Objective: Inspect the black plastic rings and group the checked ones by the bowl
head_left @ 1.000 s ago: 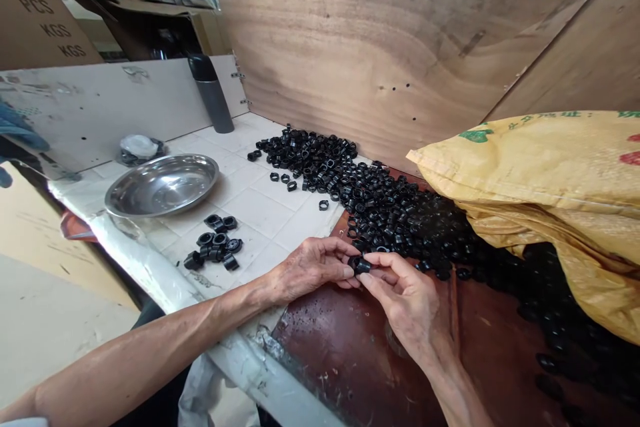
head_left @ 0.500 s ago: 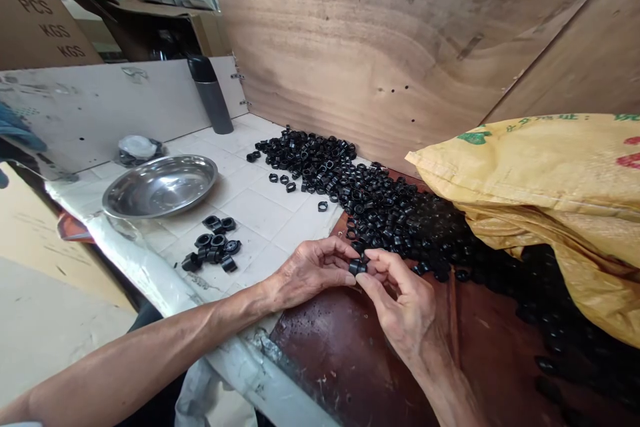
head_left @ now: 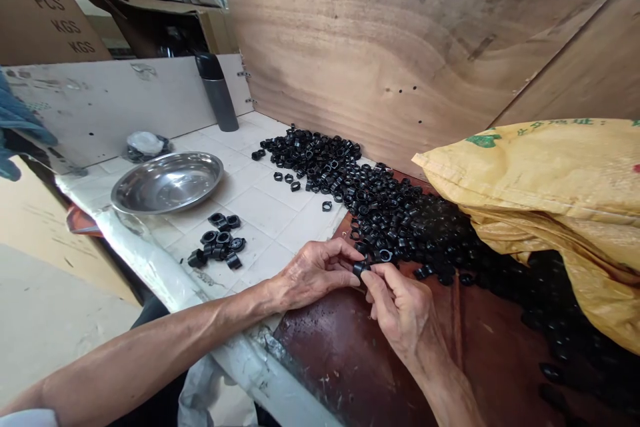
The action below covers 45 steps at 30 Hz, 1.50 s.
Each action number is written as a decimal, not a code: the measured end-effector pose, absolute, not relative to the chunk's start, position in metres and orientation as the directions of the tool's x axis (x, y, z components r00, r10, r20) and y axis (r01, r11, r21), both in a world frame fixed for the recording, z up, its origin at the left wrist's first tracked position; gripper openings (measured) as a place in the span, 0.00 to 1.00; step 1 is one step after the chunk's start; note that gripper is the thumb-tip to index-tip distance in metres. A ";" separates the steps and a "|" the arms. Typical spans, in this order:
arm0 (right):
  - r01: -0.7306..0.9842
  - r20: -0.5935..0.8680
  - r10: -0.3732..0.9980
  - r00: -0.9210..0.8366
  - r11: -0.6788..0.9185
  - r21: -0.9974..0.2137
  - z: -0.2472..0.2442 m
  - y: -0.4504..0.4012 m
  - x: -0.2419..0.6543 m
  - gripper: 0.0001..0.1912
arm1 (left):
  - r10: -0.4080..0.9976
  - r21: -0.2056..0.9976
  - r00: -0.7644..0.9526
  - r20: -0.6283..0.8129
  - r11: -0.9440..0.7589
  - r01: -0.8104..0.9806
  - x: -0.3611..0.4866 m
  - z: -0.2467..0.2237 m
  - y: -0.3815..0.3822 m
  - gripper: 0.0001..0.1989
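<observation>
A small black ring-shaped part (head_left: pixel 359 268) is pinched between the fingertips of my left hand (head_left: pixel 314 272), near the front of a large heap of black rings (head_left: pixel 370 197). My right hand (head_left: pixel 406 307) closes its thumb and fingers on the right side of the same part; whether they hold another small piece is hidden. Both hands are over the dark red surface (head_left: pixel 340 353). Left of them, on white tiles, lies a small cluster of several black parts (head_left: pixel 219 240).
A shallow steel bowl (head_left: pixel 167 183) sits at the left, with a dark flask (head_left: pixel 217 93) behind it. A wooden board (head_left: pixel 380 47) stands along the back. A yellow sack (head_left: pixel 540 180) lies over the heap at the right.
The view has shifted slightly. My right fingers have closed in more tightly on the black part, and a ring behind them now shows. My left hand keeps its pinch.
</observation>
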State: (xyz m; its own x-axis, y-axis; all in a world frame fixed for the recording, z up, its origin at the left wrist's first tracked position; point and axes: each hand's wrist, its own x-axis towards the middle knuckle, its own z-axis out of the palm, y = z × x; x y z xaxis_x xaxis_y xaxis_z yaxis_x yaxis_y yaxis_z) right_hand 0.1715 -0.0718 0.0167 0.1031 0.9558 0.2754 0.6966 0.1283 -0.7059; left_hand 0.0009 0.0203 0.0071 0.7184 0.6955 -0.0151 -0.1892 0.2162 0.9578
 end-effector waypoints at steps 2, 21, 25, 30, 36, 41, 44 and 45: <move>0.743 0.310 0.946 0.091 0.143 -0.654 0.017 -0.071 0.170 0.21 | 0.685 0.959 0.728 -0.007 0.211 -0.189 0.000 0.006 0.021 0.18; 0.579 0.324 0.922 0.210 0.149 -0.802 0.011 -0.067 0.169 0.10 | 0.737 0.978 0.672 -0.066 0.183 -0.105 0.000 0.007 0.023 0.18; 0.482 0.252 0.928 0.275 0.094 -0.871 0.010 -0.067 0.168 0.10 | 0.725 0.968 0.688 -0.024 0.189 -0.165 0.001 0.008 0.022 0.19; 0.396 0.158 0.935 0.318 0.021 -0.918 0.016 -0.068 0.165 0.12 | 0.720 0.977 0.694 0.020 0.134 -0.166 0.001 0.008 0.019 0.17; 0.365 0.163 0.928 0.335 0.032 -0.930 0.024 -0.066 0.164 0.11 | 0.722 0.963 0.692 0.005 0.183 -0.198 0.001 0.007 0.019 0.18; 0.390 0.233 0.906 0.353 0.083 -0.917 0.018 -0.067 0.165 0.09 | 0.725 0.951 0.688 -0.018 0.224 -0.211 0.002 0.005 0.020 0.19; 0.392 0.218 0.894 0.391 0.053 -0.918 0.016 -0.068 0.163 0.13 | 0.719 0.937 0.695 -0.022 0.256 -0.236 0.002 0.006 0.019 0.19; 0.408 0.230 0.888 0.398 0.053 -0.912 0.016 -0.068 0.162 0.15 | 0.719 0.940 0.694 -0.015 0.247 -0.236 0.002 0.006 0.019 0.19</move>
State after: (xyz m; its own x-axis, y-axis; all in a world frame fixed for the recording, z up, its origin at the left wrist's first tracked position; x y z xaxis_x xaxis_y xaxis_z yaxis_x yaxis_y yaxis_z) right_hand 0.1616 -0.0683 0.0159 0.3976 0.8883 0.2298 0.4075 0.0535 -0.9116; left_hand 0.0020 0.0187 0.0062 0.6944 0.7194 -0.0150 -0.2356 0.2471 0.9399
